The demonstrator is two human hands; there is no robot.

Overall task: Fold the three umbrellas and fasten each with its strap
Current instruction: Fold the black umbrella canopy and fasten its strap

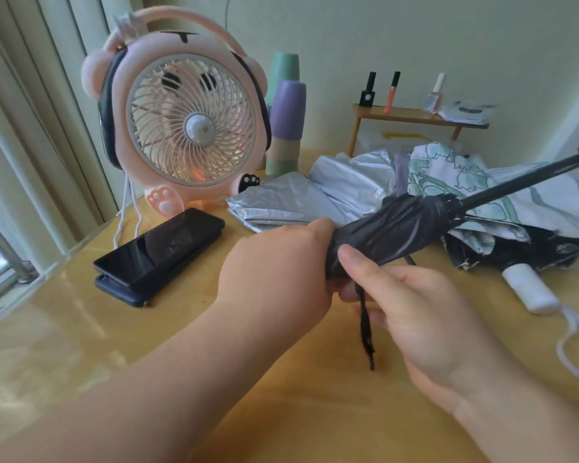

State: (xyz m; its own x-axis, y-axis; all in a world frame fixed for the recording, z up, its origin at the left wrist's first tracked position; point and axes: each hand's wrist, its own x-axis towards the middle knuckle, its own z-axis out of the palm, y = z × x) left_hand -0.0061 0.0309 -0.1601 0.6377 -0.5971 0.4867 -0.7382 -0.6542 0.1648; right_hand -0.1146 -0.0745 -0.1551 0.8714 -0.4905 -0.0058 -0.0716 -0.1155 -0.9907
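A black umbrella (398, 225) is held above the wooden table (281, 412), its canopy bunched and its shaft extended up to the right toward the handle at the frame edge. My left hand (281, 272) grips the canopy's tip end. My right hand (425, 315) holds the canopy from below, thumb pressed on the fabric. The black strap (365, 329) dangles loose between my hands. Behind lie a silver umbrella (315, 198) and a floral white-and-green umbrella (475, 185), both unfolded and crumpled, the floral one with a white handle (528, 289).
A pink bear-shaped fan (188, 125) stands at the back left with its white cable. A black phone (161, 245) rests on a dark case. Stacked pastel cups (286, 111) and a small wooden shelf (415, 116) with cosmetic bottles stand by the wall. Curtains hang left.
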